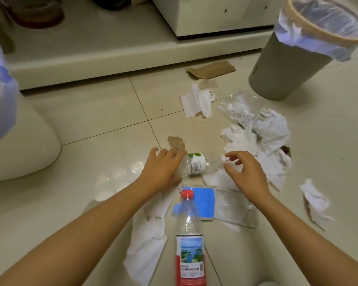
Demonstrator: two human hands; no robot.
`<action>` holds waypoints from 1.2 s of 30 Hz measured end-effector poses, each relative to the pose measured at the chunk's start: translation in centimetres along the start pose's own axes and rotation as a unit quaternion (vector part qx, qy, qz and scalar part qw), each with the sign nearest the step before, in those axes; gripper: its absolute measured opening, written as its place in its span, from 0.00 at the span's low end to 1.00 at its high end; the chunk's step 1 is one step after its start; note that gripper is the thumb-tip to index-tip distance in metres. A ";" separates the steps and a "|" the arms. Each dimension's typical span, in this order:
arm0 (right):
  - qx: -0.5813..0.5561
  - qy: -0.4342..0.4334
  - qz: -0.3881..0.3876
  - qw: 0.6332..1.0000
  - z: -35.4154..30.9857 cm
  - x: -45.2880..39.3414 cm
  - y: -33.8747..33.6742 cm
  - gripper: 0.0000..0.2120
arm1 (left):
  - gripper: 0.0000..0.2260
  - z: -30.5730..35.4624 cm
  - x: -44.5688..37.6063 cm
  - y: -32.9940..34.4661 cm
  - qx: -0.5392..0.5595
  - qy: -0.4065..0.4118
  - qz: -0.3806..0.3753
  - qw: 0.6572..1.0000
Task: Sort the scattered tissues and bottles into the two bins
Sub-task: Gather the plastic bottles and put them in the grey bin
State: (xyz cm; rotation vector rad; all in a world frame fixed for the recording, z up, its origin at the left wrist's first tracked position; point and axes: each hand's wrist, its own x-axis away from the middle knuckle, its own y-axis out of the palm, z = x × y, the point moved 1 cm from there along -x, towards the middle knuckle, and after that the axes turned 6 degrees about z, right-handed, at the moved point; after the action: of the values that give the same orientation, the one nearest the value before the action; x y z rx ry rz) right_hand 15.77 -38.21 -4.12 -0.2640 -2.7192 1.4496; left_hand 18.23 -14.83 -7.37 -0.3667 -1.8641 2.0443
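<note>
Left hand [163, 169] gripping clear bottle [197, 166], right hand [243, 169] pinching its cap [223, 158]

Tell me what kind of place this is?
Probably an indoor room in a home: glossy beige tiled floor, a white cabinet on a raised step, and a grey round plastic bin with a white liner standing among scattered litter.

- One view only, from a wide-angle camera worn on the person's head; it looks forward and steeply down at the tiled floor [103, 112]
- Both forearms enter from the bottom edge; the left hand [163, 169] and right hand [243, 172] sit near centre, close to the lens
- Straight lines bow toward the edges; the grey bin [287, 65] leans at upper right
</note>
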 end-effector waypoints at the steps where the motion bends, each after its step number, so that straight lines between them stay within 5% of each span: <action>1: -0.005 0.010 0.019 1.000 -0.1 0.1 -0.2 0.10 | 0.34 -0.2 -0.1 -0.3 0.025 -0.021 0.009 0.999; 6: -0.039 0.080 0.008 0.996 -1.8 2.8 0.5 0.05 | 0.31 -2.1 1.5 -1.4 0.161 -0.150 0.044 0.974; 11: 0.011 0.103 -0.184 0.977 -4.7 6.3 3.5 0.25 | 0.30 -4.4 2.3 -1.9 0.217 -0.243 0.054 0.944; 15: 0.052 0.079 -0.249 0.964 -6.2 8.0 5.7 0.37 | 0.33 -4.9 2.1 -2.1 0.268 -0.294 0.033 0.917; 21: 0.001 0.103 -0.261 0.960 -6.1 6.6 5.3 0.24 | 0.33 -3.9 1.3 -2.6 0.329 -0.290 0.017 0.898; 26: -0.051 0.057 -0.175 0.982 -8.8 -0.5 0.6 0.23 | 0.32 -2.7 -1.7 -5.9 0.413 -0.292 0.050 0.861; 33: -0.167 0.000 0.005 0.986 -11.1 -11.7 -9.7 0.18 | 0.26 1.0 -8.2 -11.8 0.607 -0.294 0.138 0.726; 36: -0.188 -0.015 0.076 0.979 -9.7 -15.1 -13.7 0.20 | 0.25 3.4 -11.3 -13.5 0.640 -0.268 0.149 0.705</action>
State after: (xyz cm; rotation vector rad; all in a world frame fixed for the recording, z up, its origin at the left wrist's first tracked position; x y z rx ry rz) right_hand 30.06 -40.34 13.20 -0.4774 -3.0411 0.9570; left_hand 28.17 -21.69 5.91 0.3829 -0.0976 3.2748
